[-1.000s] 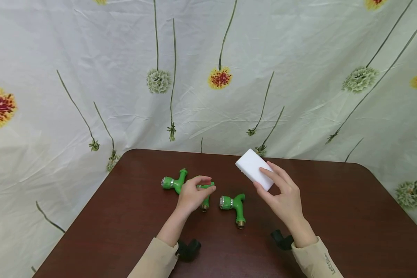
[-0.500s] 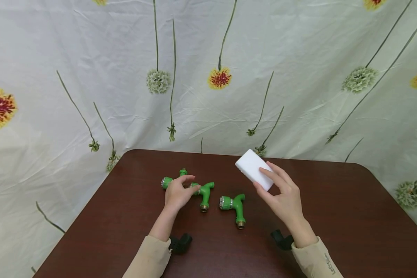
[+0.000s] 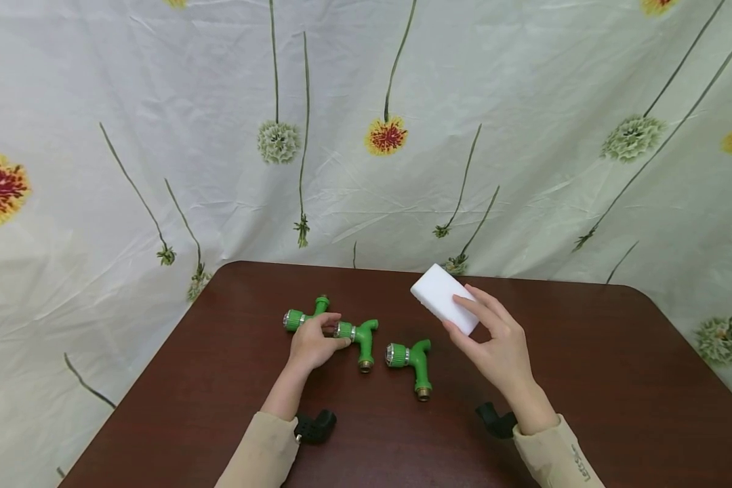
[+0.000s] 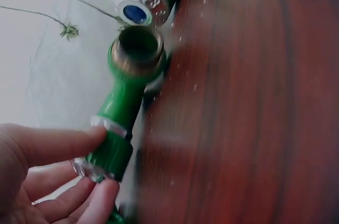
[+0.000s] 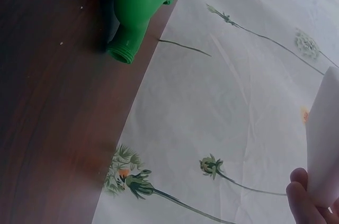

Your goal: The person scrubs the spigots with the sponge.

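My left hand (image 3: 314,343) pinches the ribbed knob of the middle green faucet (image 3: 364,339). In the left wrist view the thumb lies on one side of this faucet (image 4: 123,102) and fingers curl at the knob's end; its brass threaded outlet points toward the camera. My right hand (image 3: 499,339) holds a white sponge block (image 3: 442,295) by its lower right part, raised over the table. Only fingertips and a side of the sponge (image 5: 324,134) show in the right wrist view. A second faucet (image 3: 419,366) lies just right of the middle one.
Behind my left hand a third green faucet (image 3: 320,306) is partly covered by the fingers. All rest on a dark red-brown table (image 3: 555,352). A flower-printed white cloth (image 3: 524,224) hangs beyond its back edge. Black wrist-worn devices (image 3: 318,427) show under the forearms.
My left hand has moved left from over the middle faucet, then come down and taken hold of its knob; that faucet has shifted slightly right. The right hand with the sponge is almost still.
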Available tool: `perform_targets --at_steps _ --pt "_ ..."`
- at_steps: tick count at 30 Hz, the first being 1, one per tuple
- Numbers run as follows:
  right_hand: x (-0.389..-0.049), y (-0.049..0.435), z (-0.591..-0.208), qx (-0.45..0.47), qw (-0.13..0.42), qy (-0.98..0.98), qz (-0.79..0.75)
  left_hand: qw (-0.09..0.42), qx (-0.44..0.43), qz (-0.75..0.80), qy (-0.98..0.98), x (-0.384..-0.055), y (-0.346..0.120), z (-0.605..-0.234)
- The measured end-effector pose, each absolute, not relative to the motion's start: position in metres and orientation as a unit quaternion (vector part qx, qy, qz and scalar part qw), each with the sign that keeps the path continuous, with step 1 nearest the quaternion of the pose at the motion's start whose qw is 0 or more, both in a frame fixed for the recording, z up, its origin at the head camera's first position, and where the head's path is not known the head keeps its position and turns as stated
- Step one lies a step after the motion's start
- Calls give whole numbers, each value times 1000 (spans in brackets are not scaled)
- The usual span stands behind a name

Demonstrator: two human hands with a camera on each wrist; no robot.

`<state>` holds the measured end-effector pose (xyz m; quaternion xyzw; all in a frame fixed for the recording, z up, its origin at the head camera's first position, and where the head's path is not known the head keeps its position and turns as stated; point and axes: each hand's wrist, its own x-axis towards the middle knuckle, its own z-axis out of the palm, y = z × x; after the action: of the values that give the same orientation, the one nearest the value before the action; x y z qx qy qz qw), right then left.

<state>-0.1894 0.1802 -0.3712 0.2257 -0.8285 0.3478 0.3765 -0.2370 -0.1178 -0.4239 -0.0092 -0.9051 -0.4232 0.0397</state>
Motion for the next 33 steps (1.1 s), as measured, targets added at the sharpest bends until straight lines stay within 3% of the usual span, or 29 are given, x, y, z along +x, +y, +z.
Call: perform_targets --at_steps 14,33 --pt "-184 176 -366 236 364 -828 355 93 -65 -531 -840 -228 -119 -390" --pt "-175 164 -362 296 340 -817 360 97 -192 -646 -732 -201 -72 -364"
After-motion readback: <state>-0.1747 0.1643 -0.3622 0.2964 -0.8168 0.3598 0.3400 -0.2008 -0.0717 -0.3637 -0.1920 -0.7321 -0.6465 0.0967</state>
